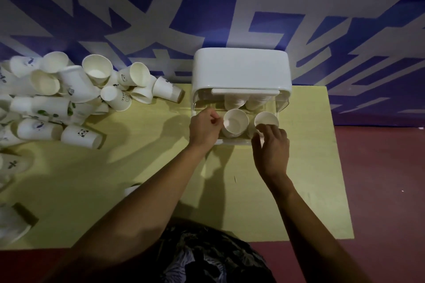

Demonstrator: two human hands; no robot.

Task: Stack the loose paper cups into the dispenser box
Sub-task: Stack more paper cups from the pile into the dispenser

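We hold a paper cup in each hand, left hand (204, 127) on one cup (236, 123), right hand (271, 145) on another (266, 119), mouths up inside the clear dispenser box (241, 71), so they nest; the loose cups (76, 96) wait on the tabletop (161, 167)

Dim, soft-focus wide-angle view, dark corners, bent edges, long arm shadows across the yellow table (310, 167).

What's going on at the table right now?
A person is loading paper cups into the dispenser box, whose clear drawer is pulled out toward them. The left hand pinches the rim of the left cup stack in the drawer, and the right hand grips the right cup stack. More stacks sit behind them. A big pile of loose cups waits on the table.
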